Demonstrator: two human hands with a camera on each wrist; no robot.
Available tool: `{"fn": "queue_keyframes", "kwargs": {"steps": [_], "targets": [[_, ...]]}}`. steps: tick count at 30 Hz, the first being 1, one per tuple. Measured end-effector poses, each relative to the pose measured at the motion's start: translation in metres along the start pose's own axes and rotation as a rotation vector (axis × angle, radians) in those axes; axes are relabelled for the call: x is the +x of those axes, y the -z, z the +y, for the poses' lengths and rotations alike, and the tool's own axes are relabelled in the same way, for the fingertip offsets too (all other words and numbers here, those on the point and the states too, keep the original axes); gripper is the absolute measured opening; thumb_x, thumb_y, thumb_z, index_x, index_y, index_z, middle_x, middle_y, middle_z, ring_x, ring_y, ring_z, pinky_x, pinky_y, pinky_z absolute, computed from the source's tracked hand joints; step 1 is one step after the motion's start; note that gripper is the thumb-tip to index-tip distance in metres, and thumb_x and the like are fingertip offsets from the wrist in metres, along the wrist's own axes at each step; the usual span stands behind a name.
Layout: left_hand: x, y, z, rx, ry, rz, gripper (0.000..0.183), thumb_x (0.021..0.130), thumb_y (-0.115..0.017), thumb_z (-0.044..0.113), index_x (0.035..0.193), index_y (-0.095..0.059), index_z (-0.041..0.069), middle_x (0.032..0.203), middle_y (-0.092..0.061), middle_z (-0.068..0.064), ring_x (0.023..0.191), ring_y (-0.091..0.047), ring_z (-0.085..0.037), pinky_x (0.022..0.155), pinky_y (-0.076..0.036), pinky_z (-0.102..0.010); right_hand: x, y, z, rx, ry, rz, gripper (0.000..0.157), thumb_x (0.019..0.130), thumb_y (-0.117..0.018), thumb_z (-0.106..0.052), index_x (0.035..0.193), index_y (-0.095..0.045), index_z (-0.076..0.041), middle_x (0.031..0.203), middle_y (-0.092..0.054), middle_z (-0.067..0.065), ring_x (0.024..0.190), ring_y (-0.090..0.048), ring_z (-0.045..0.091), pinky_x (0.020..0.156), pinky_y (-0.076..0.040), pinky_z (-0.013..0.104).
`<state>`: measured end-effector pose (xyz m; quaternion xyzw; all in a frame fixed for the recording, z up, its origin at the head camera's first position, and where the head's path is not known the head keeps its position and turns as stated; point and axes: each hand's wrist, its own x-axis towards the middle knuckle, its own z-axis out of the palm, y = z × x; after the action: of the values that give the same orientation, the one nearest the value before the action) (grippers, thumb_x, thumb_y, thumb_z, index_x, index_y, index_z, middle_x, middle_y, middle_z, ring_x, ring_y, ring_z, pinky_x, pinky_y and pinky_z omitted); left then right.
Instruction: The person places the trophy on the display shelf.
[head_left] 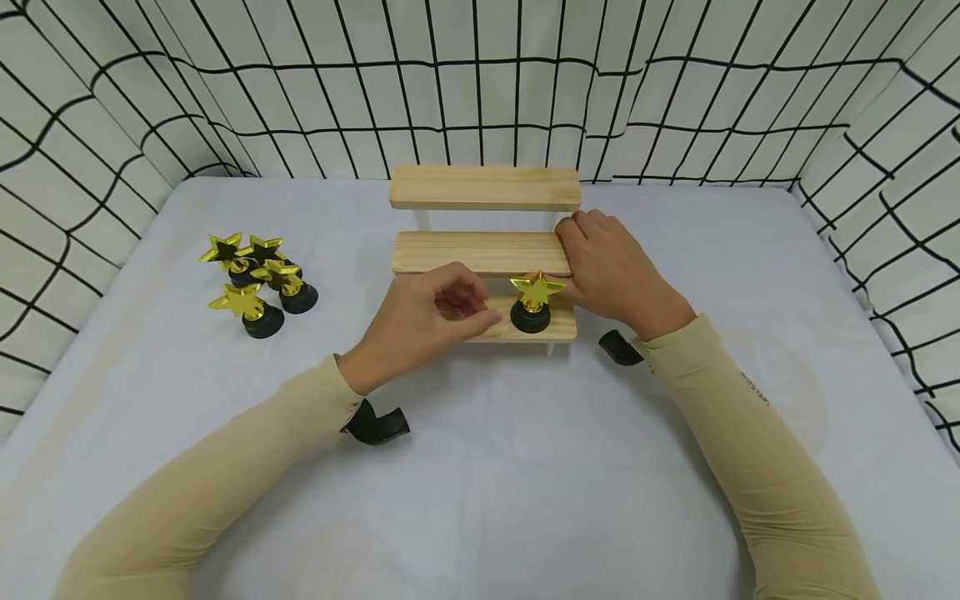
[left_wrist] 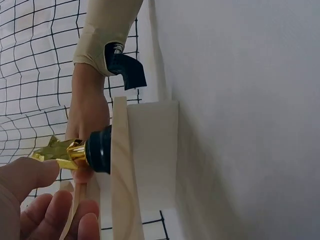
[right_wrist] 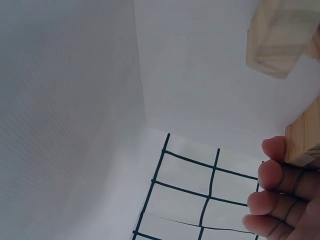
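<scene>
A small gold star trophy [head_left: 536,293] with a black round base stands on the right part of the bottom step of a three-tier wooden display shelf [head_left: 480,252]. My left hand [head_left: 424,317] hovers just left of it, fingers loosely bent with nothing between them. In the left wrist view, the thumb lies near the star [left_wrist: 55,150] and seems to overlap it; I cannot tell whether they touch. My right hand [head_left: 611,268] grips the right end of the middle step, its fingertips [right_wrist: 270,174] against the wood in the right wrist view.
Several more gold star trophies [head_left: 262,279] are grouped on the white tabletop [head_left: 480,500] at the left. A black wire grid [head_left: 480,92] fences the back and both sides. Dark wrist mounts [head_left: 378,425] jut out below both sleeves.
</scene>
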<state>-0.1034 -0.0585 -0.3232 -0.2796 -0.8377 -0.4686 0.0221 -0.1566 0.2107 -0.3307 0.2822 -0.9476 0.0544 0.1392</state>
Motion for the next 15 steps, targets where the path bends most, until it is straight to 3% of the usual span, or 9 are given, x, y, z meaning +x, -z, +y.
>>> {"fn": "queue_keyframes", "kwargs": {"steps": [8, 15], "targets": [[-0.004, 0.027, -0.001, 0.041, -0.083, 0.080, 0.018, 0.088, -0.082, 0.012, 0.099, -0.070, 0.005, 0.087, -0.076, -0.003, 0.076, -0.070, -0.005, 0.072, -0.061, -0.015, 0.000, 0.000, 0.001, -0.005, 0.012, 0.029, 0.070, 0.089, -0.069, -0.064, 0.107, -0.058, 0.002, 0.095, -0.062, 0.017, 0.085, -0.056, 0.034, 0.074, -0.049, 0.046], [-0.005, 0.056, 0.000, 0.100, -0.127, 0.191, 0.017, 0.089, -0.080, 0.008, 0.101, -0.069, 0.001, 0.087, -0.077, -0.006, 0.077, -0.066, 0.008, 0.073, -0.058, -0.009, 0.000, -0.003, 0.002, -0.002, 0.007, 0.025, 0.070, 0.087, -0.071, -0.065, 0.107, -0.058, 0.001, 0.094, -0.061, 0.016, 0.084, -0.055, 0.033, 0.072, -0.048, 0.044]]}}
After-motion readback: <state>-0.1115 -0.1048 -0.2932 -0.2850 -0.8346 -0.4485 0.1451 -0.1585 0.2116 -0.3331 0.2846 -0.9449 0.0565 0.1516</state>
